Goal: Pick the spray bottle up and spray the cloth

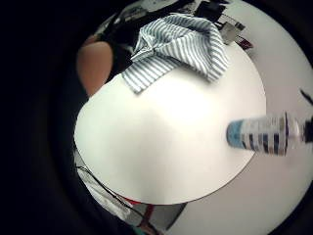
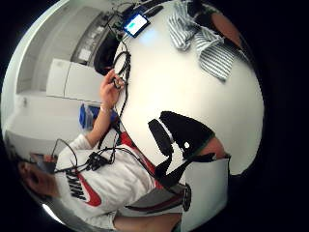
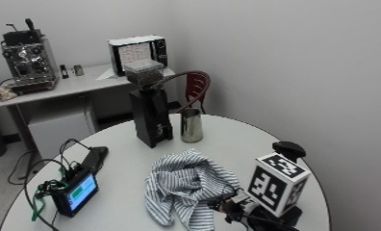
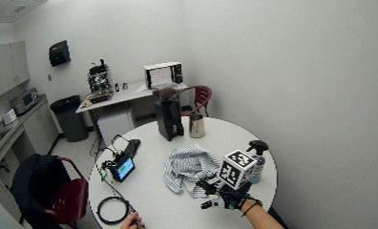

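Note:
A blue-and-white striped cloth (image 3: 184,190) lies crumpled on the round white table (image 3: 242,139). The spray bottle (image 4: 257,163), clear with a black trigger head (image 3: 289,148), stands upright near the table's right edge. My gloved right hand (image 4: 232,198) hovers over the table between cloth and bottle, holding nothing, fingers relaxed. In the little finger side palm view the bottle (image 1: 263,134) stands apart from the palm and the cloth (image 1: 176,46) lies farther across the table. The thumb side palm view shows the cloth (image 2: 205,46) past the glove's black thumb (image 2: 161,137).
A black grinder (image 3: 150,115) and a metal cup (image 3: 191,125) stand at the table's far side. A small screen device (image 3: 78,192) with cables sits at the left. The person's bare left hand (image 2: 111,89) holds a cable there. A red chair (image 3: 196,86) stands behind the table.

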{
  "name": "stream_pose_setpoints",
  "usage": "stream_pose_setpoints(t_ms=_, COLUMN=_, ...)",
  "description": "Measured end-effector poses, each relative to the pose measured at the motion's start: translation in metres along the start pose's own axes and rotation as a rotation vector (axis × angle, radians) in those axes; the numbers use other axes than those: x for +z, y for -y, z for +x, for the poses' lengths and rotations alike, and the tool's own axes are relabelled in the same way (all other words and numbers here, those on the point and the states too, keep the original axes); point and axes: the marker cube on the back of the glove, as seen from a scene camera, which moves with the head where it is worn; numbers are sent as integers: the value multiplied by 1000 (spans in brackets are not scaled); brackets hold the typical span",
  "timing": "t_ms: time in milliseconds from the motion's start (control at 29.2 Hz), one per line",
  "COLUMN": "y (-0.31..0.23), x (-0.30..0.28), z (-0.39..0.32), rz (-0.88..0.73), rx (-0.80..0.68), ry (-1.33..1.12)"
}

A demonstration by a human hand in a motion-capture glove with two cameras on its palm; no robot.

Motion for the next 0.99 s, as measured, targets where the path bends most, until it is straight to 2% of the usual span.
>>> stream_pose_setpoints(t_ms=377, y=-51, x=-42, z=58, rz=213, rx=-50, ry=270)
stream_pose_setpoints(t_ms=514, y=-65, x=-55, z=79, rz=284, rx=85, ry=475)
stream_pose_setpoints(t_ms=651, y=-66, x=-55, z=115, rz=359, rx=147, ry=475)
stream_pose_setpoints(t_ms=823, y=-50, x=-62, z=162, rz=415, rx=345, ry=581)
stream_pose_setpoints(t_ms=994, y=-14, x=-56, z=178, rz=394, rx=364, ry=674)
